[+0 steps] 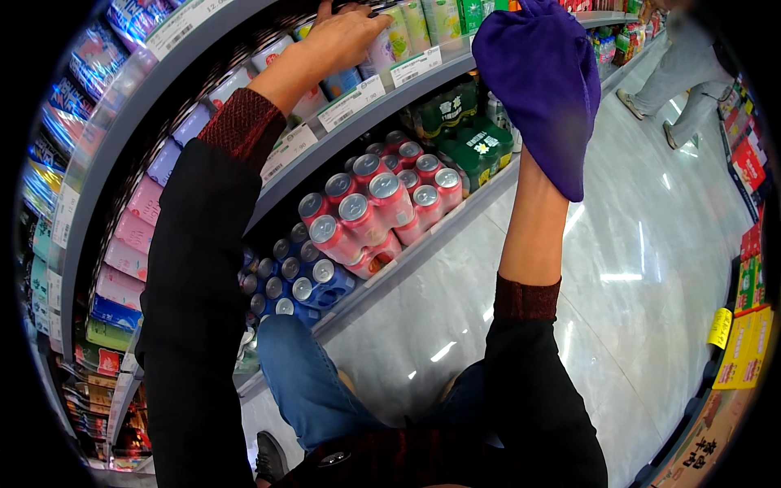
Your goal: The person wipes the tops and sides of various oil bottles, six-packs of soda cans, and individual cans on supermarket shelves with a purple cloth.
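My left hand (346,37) reaches over a row of drink cans on the upper shelf (325,134), its fingers spread apart. A lilac can (378,55) stands right under its fingers and seems to touch them. Pale green and yellow cans (396,32) line up to its right. A purple cloth (541,89) covers my right hand, which holds it up in front of the shelf edge; the fingers are hidden beneath it. Price labels (351,103) run along the shelf front below my left hand.
Lower down sit red can packs (370,207), blue-sided cans (297,281) and green can packs (480,150). Grey tiled floor (602,325) lies to the right. A person in grey trousers (679,81) stands in the aisle. Yellow boxes (742,350) line the right side.
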The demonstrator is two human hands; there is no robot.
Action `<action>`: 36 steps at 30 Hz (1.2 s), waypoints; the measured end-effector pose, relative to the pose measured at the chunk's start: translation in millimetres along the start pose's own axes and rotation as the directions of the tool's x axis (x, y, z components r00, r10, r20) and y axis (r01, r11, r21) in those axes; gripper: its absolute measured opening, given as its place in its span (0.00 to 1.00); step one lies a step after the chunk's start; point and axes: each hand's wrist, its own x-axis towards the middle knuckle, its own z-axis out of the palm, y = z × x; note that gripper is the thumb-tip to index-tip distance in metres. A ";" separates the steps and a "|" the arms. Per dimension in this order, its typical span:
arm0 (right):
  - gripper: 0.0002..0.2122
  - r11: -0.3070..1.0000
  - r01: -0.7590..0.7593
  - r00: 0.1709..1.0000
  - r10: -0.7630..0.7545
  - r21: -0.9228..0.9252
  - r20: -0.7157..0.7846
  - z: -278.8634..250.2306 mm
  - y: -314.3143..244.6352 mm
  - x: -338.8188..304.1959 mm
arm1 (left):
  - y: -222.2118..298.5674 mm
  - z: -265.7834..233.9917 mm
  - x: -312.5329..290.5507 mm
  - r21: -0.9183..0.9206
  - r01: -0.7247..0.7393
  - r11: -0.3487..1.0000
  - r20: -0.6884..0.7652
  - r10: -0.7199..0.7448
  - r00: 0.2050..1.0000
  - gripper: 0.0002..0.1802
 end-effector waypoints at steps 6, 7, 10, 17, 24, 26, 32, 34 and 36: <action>0.12 0.972 0.144 0.987 -0.154 -0.185 -0.042 17.0 -12.2 -5.8 | -3.4 4.1 0.2 0.051 -0.211 0.976 -0.277 0.216 0.936 0.17; 0.12 0.976 0.137 0.989 -0.145 -0.167 -0.036 15.9 -13.8 -6.1 | -7.3 6.3 0.7 0.036 -0.210 0.977 -0.234 0.212 0.949 0.18; 0.12 0.966 0.173 0.981 -0.187 -0.191 -0.055 19.2 -13.4 -9.9 | -11.4 2.2 4.2 0.003 -0.189 0.982 -0.088 0.188 0.978 0.19; 0.13 0.962 0.193 0.977 -0.208 -0.195 -0.058 7.2 -7.3 -10.6 | 16.0 -58.0 -11.1 -0.126 -0.113 0.986 0.037 0.118 0.992 0.27; 0.09 0.271 0.184 0.948 -0.301 -0.945 0.099 -18.0 4.8 -27.9 | 54.4 -91.2 -32.9 -0.184 -0.263 0.947 -0.335 0.191 0.923 0.30; 0.13 0.611 0.099 0.977 -0.209 -0.786 -0.040 -26.4 21.4 -33.7 | 73.4 -100.9 -44.1 -0.454 -0.181 0.873 -0.323 0.028 0.946 0.33; 0.33 0.762 -0.262 0.941 0.066 -0.592 -0.332 -49.2 47.7 -46.1 | 90.0 -87.4 -35.4 -0.922 -0.148 0.358 -0.293 -0.394 0.871 0.35; 0.33 0.930 -0.256 0.907 0.135 -0.266 -0.399 2.3 71.6 -58.4 | 100.9 -45.1 -35.8 -0.920 -0.158 0.358 -0.322 -0.464 0.825 0.42; 0.28 0.931 -0.229 0.891 0.084 -0.284 -0.445 30.9 79.0 -61.0 | 125.5 -39.2 -43.1 -0.947 -0.249 0.205 -0.323 -0.604 0.729 0.43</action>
